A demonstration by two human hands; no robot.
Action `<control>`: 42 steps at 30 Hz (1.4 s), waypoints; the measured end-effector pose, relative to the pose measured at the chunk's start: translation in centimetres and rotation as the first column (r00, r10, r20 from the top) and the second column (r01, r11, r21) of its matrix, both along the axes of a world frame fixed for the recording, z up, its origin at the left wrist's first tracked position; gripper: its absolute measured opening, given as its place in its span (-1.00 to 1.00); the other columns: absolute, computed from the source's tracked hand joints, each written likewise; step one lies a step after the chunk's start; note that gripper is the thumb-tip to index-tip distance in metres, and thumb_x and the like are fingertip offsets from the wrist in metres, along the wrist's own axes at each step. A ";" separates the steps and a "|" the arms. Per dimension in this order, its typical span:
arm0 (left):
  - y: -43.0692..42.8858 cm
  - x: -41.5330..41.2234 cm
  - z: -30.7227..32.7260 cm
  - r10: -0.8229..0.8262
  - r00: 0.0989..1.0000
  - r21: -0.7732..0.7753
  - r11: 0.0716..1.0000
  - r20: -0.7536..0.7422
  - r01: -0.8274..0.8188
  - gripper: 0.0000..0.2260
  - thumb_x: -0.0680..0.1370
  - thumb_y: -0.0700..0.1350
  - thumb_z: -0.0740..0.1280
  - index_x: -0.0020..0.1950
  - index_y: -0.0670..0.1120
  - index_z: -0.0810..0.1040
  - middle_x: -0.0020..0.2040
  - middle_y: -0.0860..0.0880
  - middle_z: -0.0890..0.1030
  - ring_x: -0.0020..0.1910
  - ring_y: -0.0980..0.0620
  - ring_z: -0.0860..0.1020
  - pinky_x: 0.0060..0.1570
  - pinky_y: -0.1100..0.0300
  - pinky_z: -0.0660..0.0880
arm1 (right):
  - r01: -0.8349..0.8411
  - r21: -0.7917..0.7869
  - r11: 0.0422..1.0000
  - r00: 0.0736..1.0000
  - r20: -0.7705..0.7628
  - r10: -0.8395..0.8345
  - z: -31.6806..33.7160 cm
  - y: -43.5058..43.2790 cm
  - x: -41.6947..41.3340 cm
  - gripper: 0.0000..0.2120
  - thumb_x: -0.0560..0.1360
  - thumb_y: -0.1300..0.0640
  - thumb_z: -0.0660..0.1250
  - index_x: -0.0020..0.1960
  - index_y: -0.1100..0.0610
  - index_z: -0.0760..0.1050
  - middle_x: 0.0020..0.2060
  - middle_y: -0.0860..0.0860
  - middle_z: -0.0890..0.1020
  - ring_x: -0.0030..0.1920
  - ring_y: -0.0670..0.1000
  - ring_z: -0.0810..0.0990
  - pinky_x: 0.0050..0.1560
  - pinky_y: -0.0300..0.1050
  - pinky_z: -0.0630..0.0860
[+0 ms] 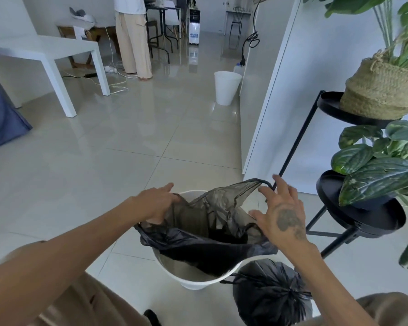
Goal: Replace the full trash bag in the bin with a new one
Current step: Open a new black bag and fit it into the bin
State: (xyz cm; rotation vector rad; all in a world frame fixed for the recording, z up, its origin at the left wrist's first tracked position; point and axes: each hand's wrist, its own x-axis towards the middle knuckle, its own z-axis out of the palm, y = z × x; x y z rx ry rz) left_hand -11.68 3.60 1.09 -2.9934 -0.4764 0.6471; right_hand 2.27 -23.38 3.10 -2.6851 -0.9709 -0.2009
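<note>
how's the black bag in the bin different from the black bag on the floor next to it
The new bag is open, loose and looks empty, draped over the bin rim; the tied bag is cinched shut, bulging and stands on the floor beside the bin. The left hand and right hand hold only the new bag. Both bags are black plastic.

Your surface: glossy tiled floor point(132, 147) | on it near you: 1 white bin point(198, 280), 1 tied black trash bag point(271, 292) just beside it | farther off: a 2nd white bin point(226, 88), white table point(57, 49), black plant stand point(353, 215)
</note>
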 end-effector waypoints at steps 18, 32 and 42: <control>-1.0 -2.9 -3.2 0.002 0.986 -0.041 0.999 0.169 0.005 -0.20 0.41 0.17 0.45 0.53 0.13 0.11 0.39 -0.09 0.43 0.29 -0.17 0.49 0.14 -0.03 0.53 | -0.319 -0.569 0.758 0.945 -0.249 0.211 -6.5 5.4 2.3 0.11 0.36 -0.17 0.54 0.63 0.01 -0.12 0.64 0.05 -0.08 0.61 0.18 -0.03 0.53 0.27 0.11; 0.1 -3.2 -0.4 -0.083 0.996 -0.130 0.988 -0.025 0.079 0.00 0.36 0.22 0.52 0.62 0.15 -0.04 0.55 0.02 0.30 0.47 -0.09 0.34 0.21 -0.03 0.47 | -0.513 -0.611 0.604 0.854 -0.288 0.434 -2.5 7.2 4.0 -0.24 0.46 0.31 0.41 0.56 -0.04 0.22 0.63 -0.04 0.03 0.62 0.06 -0.01 0.58 0.10 0.08; -2.3 -1.3 -1.6 -0.047 0.926 -0.111 0.989 0.375 0.095 -0.71 0.60 -0.08 0.23 0.32 -0.02 0.50 0.16 -0.06 0.64 0.16 -0.13 0.57 0.11 -0.04 0.54 | -0.375 -0.396 0.838 0.914 -0.308 0.264 -4.1 6.5 -0.5 -0.59 0.56 0.04 0.35 0.37 0.11 0.42 0.36 0.06 0.47 0.34 0.13 0.48 0.29 0.01 0.48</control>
